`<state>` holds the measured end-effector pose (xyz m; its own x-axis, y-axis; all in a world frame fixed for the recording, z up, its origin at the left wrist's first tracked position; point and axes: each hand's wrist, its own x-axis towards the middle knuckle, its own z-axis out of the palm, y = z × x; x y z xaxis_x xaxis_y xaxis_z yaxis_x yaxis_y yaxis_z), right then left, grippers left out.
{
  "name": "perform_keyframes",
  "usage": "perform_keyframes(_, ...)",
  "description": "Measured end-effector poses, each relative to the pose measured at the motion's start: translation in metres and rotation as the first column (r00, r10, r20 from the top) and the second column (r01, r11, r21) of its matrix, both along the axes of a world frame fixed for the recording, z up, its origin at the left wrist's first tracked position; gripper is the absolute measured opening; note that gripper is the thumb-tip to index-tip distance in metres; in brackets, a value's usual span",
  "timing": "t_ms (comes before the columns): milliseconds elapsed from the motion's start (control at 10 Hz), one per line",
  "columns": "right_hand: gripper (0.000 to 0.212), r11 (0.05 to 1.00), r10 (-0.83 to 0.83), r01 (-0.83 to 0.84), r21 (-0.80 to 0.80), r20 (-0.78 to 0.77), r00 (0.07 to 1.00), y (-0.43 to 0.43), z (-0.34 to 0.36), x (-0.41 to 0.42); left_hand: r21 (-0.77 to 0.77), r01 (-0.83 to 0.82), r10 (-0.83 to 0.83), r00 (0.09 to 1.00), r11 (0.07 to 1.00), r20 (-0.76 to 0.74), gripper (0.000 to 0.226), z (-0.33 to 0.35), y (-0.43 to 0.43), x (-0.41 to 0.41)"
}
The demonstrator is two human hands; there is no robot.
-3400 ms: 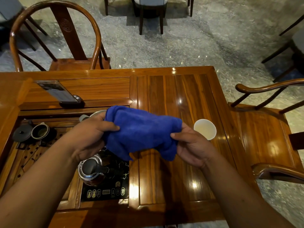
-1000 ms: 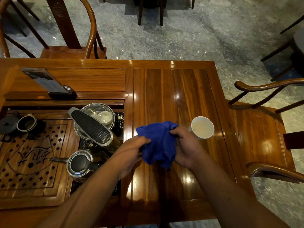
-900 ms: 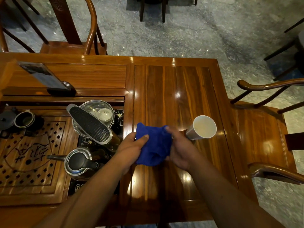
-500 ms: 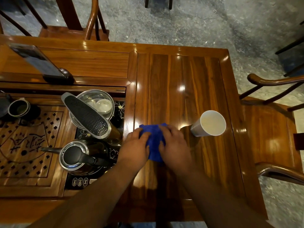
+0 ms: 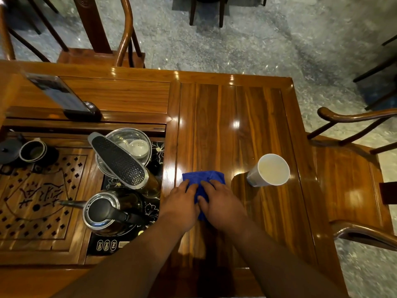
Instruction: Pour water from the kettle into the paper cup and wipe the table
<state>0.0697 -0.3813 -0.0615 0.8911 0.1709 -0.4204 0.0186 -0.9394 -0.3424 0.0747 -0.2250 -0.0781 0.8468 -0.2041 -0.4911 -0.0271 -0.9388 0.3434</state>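
A folded blue cloth (image 5: 203,177) lies flat on the glossy wooden table (image 5: 232,117). My left hand (image 5: 182,203) and my right hand (image 5: 221,201) press down on it side by side, covering its near half. The white paper cup (image 5: 270,169) stands upright to the right of the cloth, apart from my hands, with pale liquid inside. The steel kettle (image 5: 107,209) with a black handle sits on the black heater panel to the left of my left hand, its spout pointing left.
A steel basin (image 5: 137,140) and a black-topped dispenser (image 5: 118,160) stand behind the kettle. A carved wooden tea tray (image 5: 40,201) with dark teaware (image 5: 32,150) fills the left. A phone on a stand (image 5: 64,97) is at the back left. Wooden chairs (image 5: 354,190) flank the table.
Both hands lowered the bunched blue cloth from the air onto the table and now press it flat, left of the cup. The cup and kettle have not moved.
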Motion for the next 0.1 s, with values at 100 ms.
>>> perform_keyframes(100, 0.066, 1.0, 0.026, -0.026, -0.005, 0.051, 0.998, 0.0017, 0.0253, 0.0057, -0.04, -0.062, 0.062, 0.998, 0.997, 0.009, 0.069, 0.018, -0.001, -0.0032)
